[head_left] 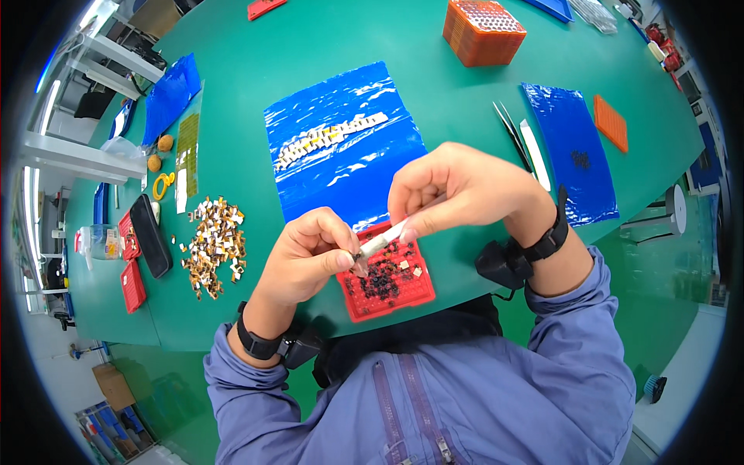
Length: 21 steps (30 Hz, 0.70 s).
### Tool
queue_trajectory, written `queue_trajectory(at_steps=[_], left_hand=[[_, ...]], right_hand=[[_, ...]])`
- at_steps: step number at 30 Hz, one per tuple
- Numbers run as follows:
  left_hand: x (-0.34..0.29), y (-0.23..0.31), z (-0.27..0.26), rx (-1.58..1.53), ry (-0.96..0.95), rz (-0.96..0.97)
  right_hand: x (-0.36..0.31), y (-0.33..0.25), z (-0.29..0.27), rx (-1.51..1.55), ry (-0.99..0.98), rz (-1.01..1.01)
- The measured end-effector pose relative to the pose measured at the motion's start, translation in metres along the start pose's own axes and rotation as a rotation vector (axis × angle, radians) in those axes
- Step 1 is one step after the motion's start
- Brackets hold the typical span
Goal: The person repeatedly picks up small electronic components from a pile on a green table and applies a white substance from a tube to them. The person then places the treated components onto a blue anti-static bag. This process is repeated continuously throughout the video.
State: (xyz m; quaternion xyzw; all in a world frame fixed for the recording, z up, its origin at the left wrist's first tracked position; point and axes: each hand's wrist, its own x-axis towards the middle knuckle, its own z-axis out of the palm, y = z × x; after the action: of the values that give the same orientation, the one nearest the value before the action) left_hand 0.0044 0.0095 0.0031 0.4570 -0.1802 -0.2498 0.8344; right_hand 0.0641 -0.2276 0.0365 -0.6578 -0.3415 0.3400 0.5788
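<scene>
My right hand pinches the upper end of a short white stick-like piece between thumb and fingers. At its lower end, my left hand is closed in a pinch on something small that I cannot make out. Both hands hover over a red tray, close to its far side. Many tiny black parts lie scattered in the tray, along with a few small pale squares. Just beyond the hands, a blue sheet carries a row of small white and yellowish pieces.
A heap of small white-and-brown pieces lies left, beside a black case. Tweezers, a white flat strip and another blue sheet are at right. Orange stacked trays stand at the back.
</scene>
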Motion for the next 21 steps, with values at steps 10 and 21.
queue_trajectory(at_steps=[10, 21], left_hand=[[-0.001, 0.008, 0.004, 0.097, 0.003, -0.056], [-0.001, 0.01, 0.004, 0.413, -0.099, 0.091]], right_hand=[[0.007, 0.013, -0.026, -0.192, 0.161, 0.047], [0.011, 0.018, -0.022, -0.222, 0.229, 0.051]])
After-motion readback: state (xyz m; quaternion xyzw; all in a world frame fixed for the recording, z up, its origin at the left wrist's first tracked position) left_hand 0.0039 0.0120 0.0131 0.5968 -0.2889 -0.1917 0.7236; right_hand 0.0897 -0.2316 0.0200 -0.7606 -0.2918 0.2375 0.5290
